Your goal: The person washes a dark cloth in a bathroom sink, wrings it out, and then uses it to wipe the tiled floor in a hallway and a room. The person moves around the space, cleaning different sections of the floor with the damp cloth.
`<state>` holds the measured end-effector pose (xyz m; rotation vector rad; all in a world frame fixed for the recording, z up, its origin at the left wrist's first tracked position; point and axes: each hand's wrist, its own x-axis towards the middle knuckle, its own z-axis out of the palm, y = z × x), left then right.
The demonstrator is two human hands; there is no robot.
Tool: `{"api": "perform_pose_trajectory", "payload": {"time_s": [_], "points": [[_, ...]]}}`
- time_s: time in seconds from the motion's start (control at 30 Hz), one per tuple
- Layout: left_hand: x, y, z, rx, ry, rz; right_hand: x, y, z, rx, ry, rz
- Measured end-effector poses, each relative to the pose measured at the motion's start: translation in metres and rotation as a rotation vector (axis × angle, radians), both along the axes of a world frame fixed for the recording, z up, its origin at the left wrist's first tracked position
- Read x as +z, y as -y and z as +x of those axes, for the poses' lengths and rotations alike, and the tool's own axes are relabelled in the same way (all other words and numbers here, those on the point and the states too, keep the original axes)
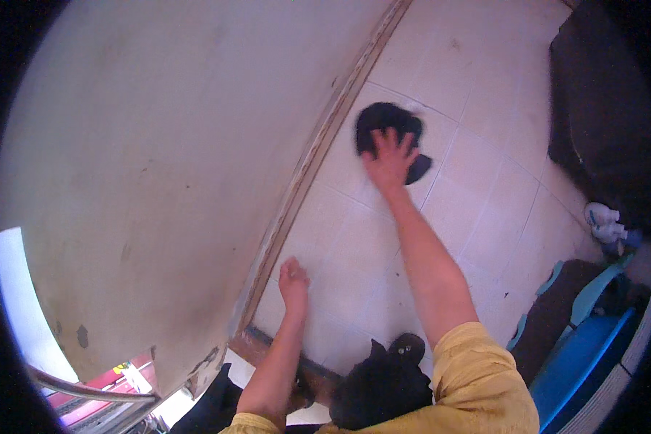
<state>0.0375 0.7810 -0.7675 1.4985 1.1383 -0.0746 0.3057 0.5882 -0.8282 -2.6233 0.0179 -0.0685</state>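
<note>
My right hand (391, 163) lies spread on a black cloth item (382, 116) on the tiled floor (466, 200). The fingers are apart and flat over the fabric. A rounded, brim-like flap sticks out at the lower right; whether this is a cap or a bunched rag I cannot tell. Lower and to the left, my left hand (294, 278) is loosely curled near the foot of the wall, with nothing visible in it. It appears clear of the black fabric.
A stained plaster wall (157, 163) with a tile skirting (314, 157) runs along the left. At right are dark draped fabric (602, 97), white bottles (605, 219) and a blue plastic item (580, 369). A metal rail (97, 395) crosses the lower left.
</note>
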Motion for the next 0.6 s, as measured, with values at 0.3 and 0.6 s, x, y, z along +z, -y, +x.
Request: {"api": "perform_pose_trajectory", "payload": {"time_s": [0.3, 0.6], "points": [[-0.030, 0.005, -0.046, -0.140, 0.025, 0.488, 0.033, -0.073, -0.223, 0.810, -0.110, 0.187], [0.049, 0.171, -0.007, -0.444, -0.058, -0.318, 0.035, 0.160, -0.253, 0.436, -0.012, 0.034]]}}
